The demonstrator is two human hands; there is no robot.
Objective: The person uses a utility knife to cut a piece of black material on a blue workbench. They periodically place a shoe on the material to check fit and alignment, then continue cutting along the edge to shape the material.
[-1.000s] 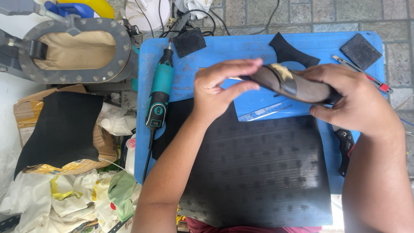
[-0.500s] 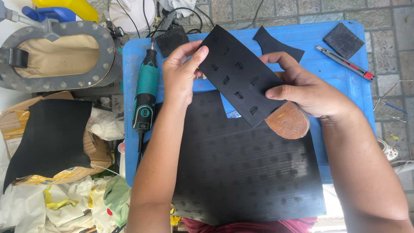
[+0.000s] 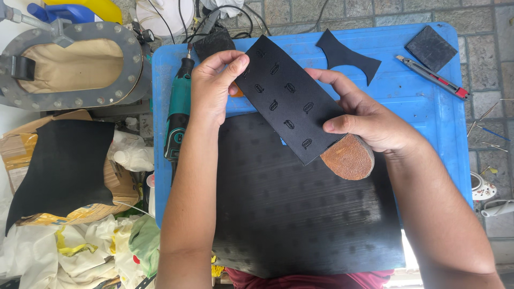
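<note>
A black rectangular rubber sole sheet with small oval marks lies over the bottom of a shoe, whose rough brown heel sticks out below it. My left hand pinches the sheet's upper left corner. My right hand holds the shoe and presses its thumb on the sheet's right edge. Both are held above a large black rubber sheet lying on a blue table.
A teal rotary tool lies at the table's left edge. A black cut-out piece, a black square and a utility knife lie at the back. A grey ring-shaped press and scraps sit to the left.
A second ago the shoe showed its side with no sheet on it. The black sheet came to cover its sole. Since half a second ago the hands have barely moved.
</note>
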